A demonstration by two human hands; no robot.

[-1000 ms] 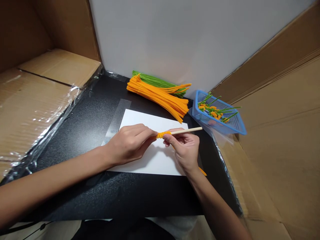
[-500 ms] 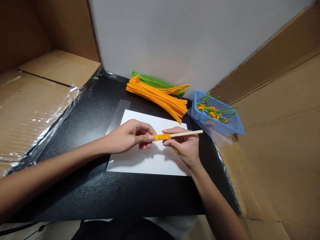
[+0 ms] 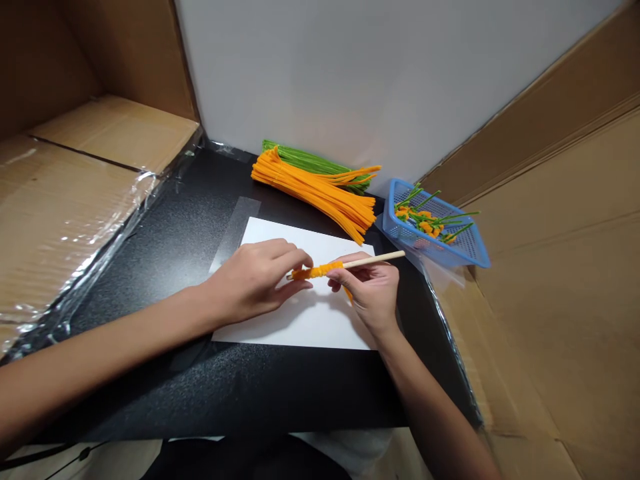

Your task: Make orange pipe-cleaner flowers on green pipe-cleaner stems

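A thin wooden stick (image 3: 375, 259) lies level between my two hands above a white sheet of paper (image 3: 305, 320). An orange pipe cleaner (image 3: 316, 271) is coiled round the stick's left part. My left hand (image 3: 255, 280) pinches the coiled left end with its fingers closed. My right hand (image 3: 371, 290) is closed round the stick just right of the coil, and a loose orange tail hangs below its fingers.
Bundles of orange pipe cleaners (image 3: 315, 190) and green pipe cleaners (image 3: 305, 159) lie at the back of the black table (image 3: 200, 373). A blue basket (image 3: 440, 233) with small orange-and-green pieces sits at the right. Cardboard walls (image 3: 560, 267) close in both sides.
The coil on the stick has grown longer toward the left. My left hand's fingers have shifted along the coil; the loose orange tail under my right hand is shorter.
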